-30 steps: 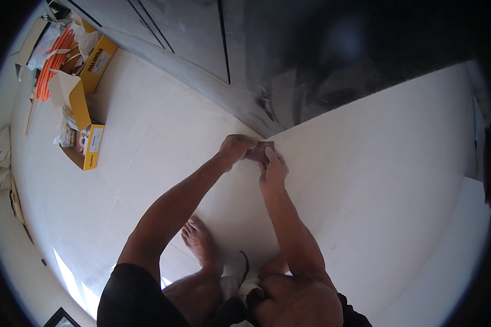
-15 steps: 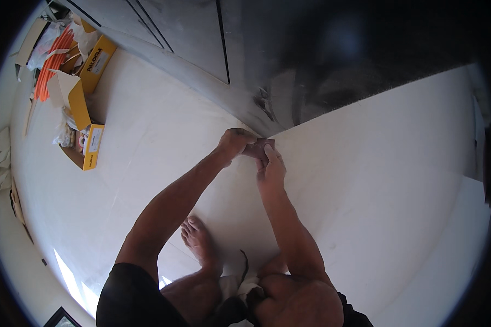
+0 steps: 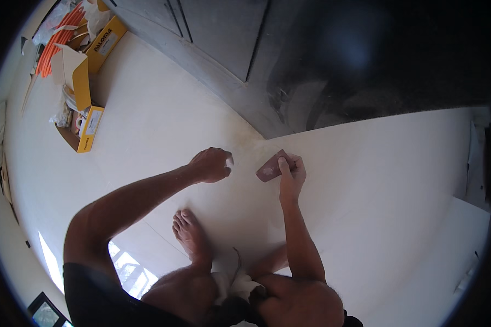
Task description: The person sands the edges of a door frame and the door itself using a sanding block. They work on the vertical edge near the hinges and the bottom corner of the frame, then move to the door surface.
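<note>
A reddish-brown piece of sandpaper with a pale dusty patch is pinched in my right hand, thumb on top. My left hand hovers to its left, apart from the sheet. The left fingers are curled, and something whitish shows at their tips, too small to make out. Just beyond both hands is the bottom corner of a dark, dusty cabinet, which stands on the pale floor.
At the far left lie open yellow cardboard boxes with plastic bags and parts, beside a coil of orange hose. My bare foot rests on the floor below the left hand. A dark-framed object sits at the lower left.
My hands have drawn back from the cabinet corner and come apart. The left hand has let go of the sandpaper, which now stays in the right hand alone.
</note>
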{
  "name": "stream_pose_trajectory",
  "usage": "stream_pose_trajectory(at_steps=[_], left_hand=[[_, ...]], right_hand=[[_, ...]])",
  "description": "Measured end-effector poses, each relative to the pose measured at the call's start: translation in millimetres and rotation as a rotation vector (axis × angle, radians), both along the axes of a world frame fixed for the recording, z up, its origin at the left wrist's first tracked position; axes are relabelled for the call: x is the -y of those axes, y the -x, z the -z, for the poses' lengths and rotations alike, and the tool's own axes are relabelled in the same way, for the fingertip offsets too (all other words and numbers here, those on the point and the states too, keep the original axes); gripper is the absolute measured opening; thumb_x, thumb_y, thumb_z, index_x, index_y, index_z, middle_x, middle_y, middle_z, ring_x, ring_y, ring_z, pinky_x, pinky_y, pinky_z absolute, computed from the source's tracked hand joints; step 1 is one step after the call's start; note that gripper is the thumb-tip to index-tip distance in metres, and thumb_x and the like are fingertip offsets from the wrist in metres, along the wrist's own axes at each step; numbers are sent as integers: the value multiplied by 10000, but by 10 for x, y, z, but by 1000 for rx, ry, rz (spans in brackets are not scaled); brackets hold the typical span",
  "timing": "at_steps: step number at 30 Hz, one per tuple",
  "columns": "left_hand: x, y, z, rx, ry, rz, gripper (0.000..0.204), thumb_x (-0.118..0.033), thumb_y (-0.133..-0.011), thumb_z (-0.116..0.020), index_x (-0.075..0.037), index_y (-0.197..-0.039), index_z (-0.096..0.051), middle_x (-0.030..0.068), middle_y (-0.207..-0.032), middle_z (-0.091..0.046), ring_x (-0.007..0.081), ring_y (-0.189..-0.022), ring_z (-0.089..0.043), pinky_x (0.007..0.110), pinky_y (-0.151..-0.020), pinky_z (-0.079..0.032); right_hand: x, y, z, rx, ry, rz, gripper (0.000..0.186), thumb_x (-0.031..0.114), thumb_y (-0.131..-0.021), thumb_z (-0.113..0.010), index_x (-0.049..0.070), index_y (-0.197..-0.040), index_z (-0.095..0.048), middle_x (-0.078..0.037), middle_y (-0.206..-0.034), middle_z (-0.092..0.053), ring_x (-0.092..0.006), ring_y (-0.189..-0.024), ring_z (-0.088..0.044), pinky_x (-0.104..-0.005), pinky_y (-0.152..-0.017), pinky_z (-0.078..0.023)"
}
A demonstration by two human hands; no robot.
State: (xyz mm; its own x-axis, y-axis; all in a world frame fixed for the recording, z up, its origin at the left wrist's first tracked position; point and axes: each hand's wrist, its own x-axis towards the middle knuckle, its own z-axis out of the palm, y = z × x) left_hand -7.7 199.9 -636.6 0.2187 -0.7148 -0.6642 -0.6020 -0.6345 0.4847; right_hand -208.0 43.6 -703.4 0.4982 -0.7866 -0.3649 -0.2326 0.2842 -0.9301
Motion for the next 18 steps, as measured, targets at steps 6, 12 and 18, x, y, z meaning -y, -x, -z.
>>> stream_pose_trajectory(at_steps=[6,12,18], left_hand=[[-159,-425,-14,115,37,-218,295,-175,-879,-614,-110,-1161,-668,100,-1056,-708,271,-1058,-660,413,-935,-517],[-266,11,817,572,491,-861,198,-90,-828,-619,-133,-1010,-685,76,-956,-643,280,-967,-623,442,-864,-471],[28,253,691,361,485,-717,189,-73,-802,-625,-147,-959,-699,58,-991,-628,265,-1012,-591,437,-898,-403]], right_hand=[[122,-83,-202,-73,173,-75,304,73,-881,-690,-20,-1157,-606,-61,-891,-659,-150,-868,-622,-311,-852,-491],[140,-178,-107,-90,206,-223,193,51,-885,-685,-26,-1057,-643,-50,-892,-675,-150,-813,-621,-324,-777,-498],[231,-186,0,-73,698,-339,134,63,-875,-700,-18,-949,-624,-121,-922,-659,-266,-766,-617,-375,-708,-486]])
